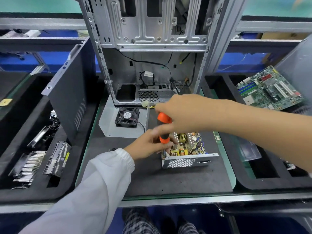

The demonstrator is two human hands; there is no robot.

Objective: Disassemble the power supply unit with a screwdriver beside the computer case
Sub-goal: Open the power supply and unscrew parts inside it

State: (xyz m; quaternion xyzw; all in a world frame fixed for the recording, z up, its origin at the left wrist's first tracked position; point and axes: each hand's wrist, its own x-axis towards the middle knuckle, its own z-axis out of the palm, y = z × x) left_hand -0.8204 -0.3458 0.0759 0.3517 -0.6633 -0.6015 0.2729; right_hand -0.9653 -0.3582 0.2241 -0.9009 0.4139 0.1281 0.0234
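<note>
**Both hands on the screwdriver over the opened power supply**

Nearest the camera, at 6 o'clock, are legs in checked black-and-white trousers below the table's metal front edge. From 7 o'clock a white elastic-cuffed sleeve runs up to the left hand, whose fingers curl round the lower part of the orange-and-black screwdriver handle. The right hand, on a bare forearm coming in from 3 o'clock, closes over the handle's top end. The screwdriver stands roughly upright, its tip hidden behind the left fingers.

The open grey metal power supply unit with a perforated front wall lies on the black foam mat directly under the hands, its exposed circuit board with yellow coils at 4 o'clock from the left hand and just below the right. At 11 o'clock from the hands lies the flat grey metal cover plate carrying a black square fan. Behind it, at 12 o'clock, stands the bare silver computer case with loose black cables inside.

A dark grey side panel leans at 9 o'clock over a black foam tray holding drives. A green motherboard rests at 2 o'clock.
</note>
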